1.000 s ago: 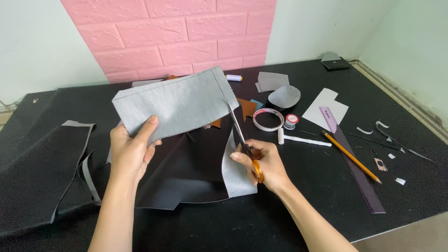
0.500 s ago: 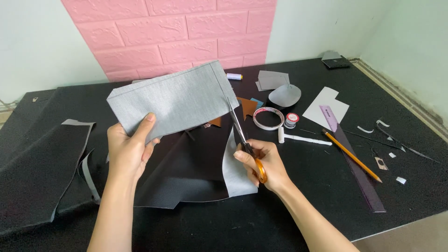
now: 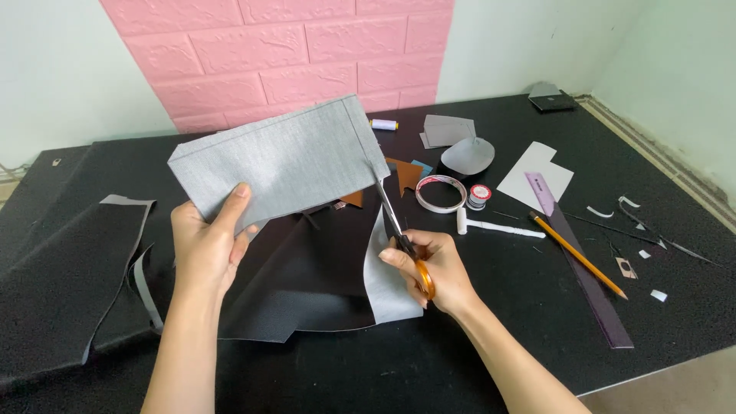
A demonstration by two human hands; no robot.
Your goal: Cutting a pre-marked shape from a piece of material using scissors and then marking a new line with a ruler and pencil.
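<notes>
Our right hand (image 3: 433, 268) fingers grip orange-handled scissors (image 3: 400, 230), blades in the grey fabric (image 3: 284, 165); left hand (image 3: 205, 245) pinches its lower edge, held above the surface (image 3: 460, 360). Risk: fabric sags w/ one-corner hold, cut wanders.

The left hand (image 3: 205, 249) is raised with its forearm rising from the lower edge of the view, wrist straight. Its thumb points upward and lies flat in front, the other fingers curled behind in a pinch. The right hand (image 3: 431, 270) comes in from the lower right, forearm angled across, knuckles upward. Its fingers are bent and closed together, thumb tucked on the near side.
</notes>
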